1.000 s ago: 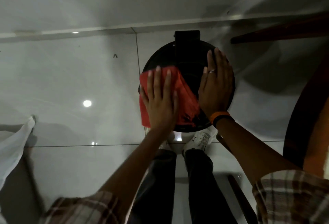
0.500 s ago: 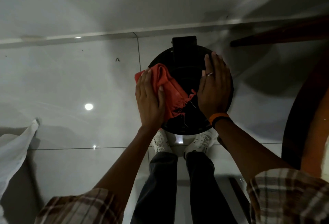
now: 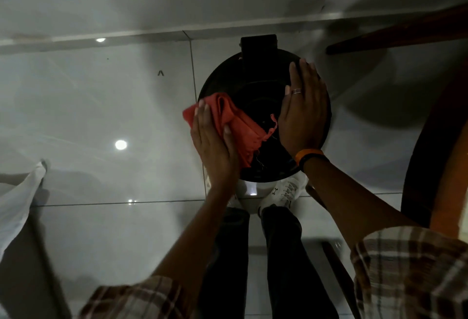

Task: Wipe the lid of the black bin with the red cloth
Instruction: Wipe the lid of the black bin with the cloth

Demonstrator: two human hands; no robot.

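Tiled floor [image 3: 101,116] | left hand [image 3: 215,146] grip clamped on red cloth [image 3: 243,126], slid toward lid [image 3: 253,85] edge | right hand [image 3: 302,116] flat, unchanged

The floor [image 3: 101,105] is glossy tile, shiny enough to mirror the ceiling lights. The bin lid [image 3: 228,75] looks like smooth black plastic with a dull sheen. The cloth [image 3: 243,126] is soft matt red fabric, frayed with loose threads at its edge. Sleeves [image 3: 405,268] are woven plaid cloth. Dark polished wood furniture [image 3: 417,141] stands along the floor's right edge.
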